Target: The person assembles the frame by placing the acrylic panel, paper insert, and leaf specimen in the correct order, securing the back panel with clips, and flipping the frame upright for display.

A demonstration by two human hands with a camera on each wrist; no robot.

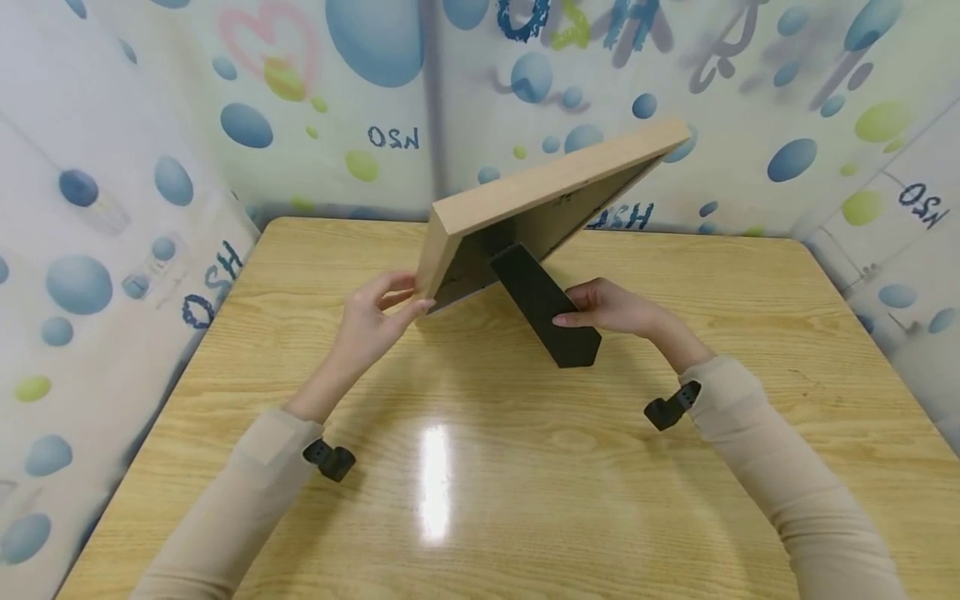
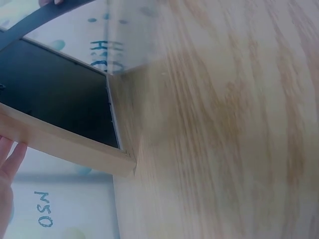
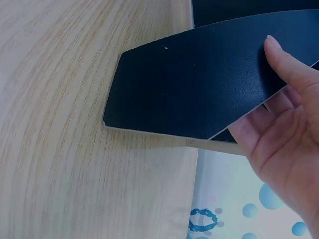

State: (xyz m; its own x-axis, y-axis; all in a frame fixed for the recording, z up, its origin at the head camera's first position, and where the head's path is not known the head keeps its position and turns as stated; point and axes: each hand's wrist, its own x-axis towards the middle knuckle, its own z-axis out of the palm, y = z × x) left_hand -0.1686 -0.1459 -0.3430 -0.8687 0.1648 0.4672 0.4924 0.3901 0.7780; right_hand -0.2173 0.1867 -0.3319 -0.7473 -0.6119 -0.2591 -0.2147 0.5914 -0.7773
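A light wooden picture frame [image 1: 558,179] stands tilted on the table, its dark back [image 2: 60,89] towards me. From that back a black easel leg [image 1: 543,304] slants out, swung away from the panel. My left hand [image 1: 375,317] holds the frame's left side near its lower corner, thumb on the near edge; the left wrist view shows only some of its fingers against the wood. My right hand [image 1: 615,308] grips the leg near its free end. In the right wrist view its thumb [image 3: 286,62] lies on the leg's upper face, the other fingers underneath.
The wood-grain table [image 1: 510,467] spreads around the frame, with a bright reflection on its near part. Behind it hangs a patterned backdrop [image 1: 300,167] with blue and green spots and lettering; similar panels stand at both sides. Black wrist cameras [image 1: 330,460] sit on both sleeves.
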